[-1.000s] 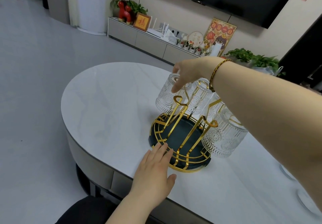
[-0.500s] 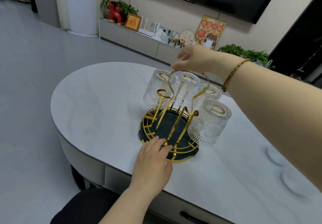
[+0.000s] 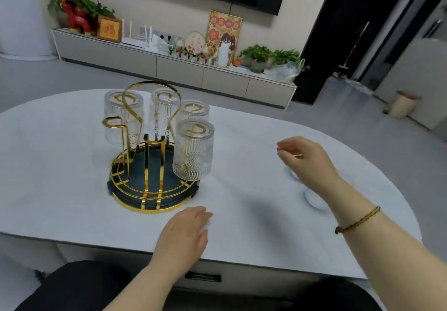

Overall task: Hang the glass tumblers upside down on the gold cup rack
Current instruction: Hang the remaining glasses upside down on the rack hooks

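Toward the left half of the white marble table (image 3: 60, 165), set back from its near edge, stands the gold cup rack (image 3: 150, 165) on its dark round tray, the tall looped handle rising at the centre. Four glass tumblers hang on it upside down: the nearest tumbler (image 3: 193, 151) on the right side, a second (image 3: 193, 111) just behind it, a third (image 3: 162, 112) at the back behind the handle, and a fourth (image 3: 122, 117) at the back left. One gold peg (image 3: 113, 122) on the left stands bare, and so do the two near the front.

Near the table's front edge, the left hand (image 3: 183, 235) lies palm down with its fingers loosely spread, just beside the tray's rim but not touching it, holding nothing. Over the right part of the table the right hand (image 3: 304, 160) hovers, fingers loosely curled and empty, well apart from the rack. A thin beaded bracelet (image 3: 358, 220) circles that wrist. Two faint round marks show on the marble beneath that arm; what they are I cannot tell.
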A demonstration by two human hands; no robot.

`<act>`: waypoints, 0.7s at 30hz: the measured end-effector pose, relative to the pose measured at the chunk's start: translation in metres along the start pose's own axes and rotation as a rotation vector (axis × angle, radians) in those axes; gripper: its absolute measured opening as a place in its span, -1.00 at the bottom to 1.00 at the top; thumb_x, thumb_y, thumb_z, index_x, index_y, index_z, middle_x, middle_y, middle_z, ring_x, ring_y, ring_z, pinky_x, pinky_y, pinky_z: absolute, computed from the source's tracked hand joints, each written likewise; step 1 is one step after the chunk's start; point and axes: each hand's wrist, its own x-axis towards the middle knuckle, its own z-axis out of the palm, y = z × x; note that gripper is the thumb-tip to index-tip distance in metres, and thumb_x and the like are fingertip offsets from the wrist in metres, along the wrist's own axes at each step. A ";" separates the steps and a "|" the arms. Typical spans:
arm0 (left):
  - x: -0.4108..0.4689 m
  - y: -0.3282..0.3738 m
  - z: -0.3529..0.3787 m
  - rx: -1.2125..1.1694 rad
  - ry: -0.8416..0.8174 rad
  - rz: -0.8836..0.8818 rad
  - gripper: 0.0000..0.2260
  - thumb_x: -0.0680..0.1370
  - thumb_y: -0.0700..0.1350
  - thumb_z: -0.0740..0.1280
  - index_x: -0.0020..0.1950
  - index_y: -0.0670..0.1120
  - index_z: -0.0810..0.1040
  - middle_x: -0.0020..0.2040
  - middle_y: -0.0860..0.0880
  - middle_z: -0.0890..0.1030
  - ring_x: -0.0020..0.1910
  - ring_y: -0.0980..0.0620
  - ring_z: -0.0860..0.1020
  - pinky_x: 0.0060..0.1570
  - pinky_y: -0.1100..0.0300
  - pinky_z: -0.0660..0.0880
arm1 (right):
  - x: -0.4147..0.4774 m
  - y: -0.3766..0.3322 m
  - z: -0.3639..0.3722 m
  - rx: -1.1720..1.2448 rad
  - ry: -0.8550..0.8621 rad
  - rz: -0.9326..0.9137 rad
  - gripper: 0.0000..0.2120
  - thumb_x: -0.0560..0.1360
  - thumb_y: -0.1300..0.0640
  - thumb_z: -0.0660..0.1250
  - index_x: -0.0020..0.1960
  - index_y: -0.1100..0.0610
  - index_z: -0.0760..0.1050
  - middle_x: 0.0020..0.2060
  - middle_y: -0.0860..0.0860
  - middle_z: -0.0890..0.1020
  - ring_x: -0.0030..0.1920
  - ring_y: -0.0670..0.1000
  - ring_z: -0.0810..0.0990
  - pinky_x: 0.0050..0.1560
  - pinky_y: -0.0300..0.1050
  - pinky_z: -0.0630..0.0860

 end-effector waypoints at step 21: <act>0.006 0.008 0.005 0.178 -0.102 -0.110 -0.66 0.52 -0.06 0.24 0.28 -0.08 0.42 0.35 -0.08 0.44 0.34 -0.06 0.37 0.35 0.02 0.26 | -0.037 0.161 0.026 0.085 0.420 0.623 -0.05 0.21 -0.03 0.48 0.40 0.16 0.00 0.37 0.17 0.32 0.34 0.17 0.30 0.34 0.13 0.23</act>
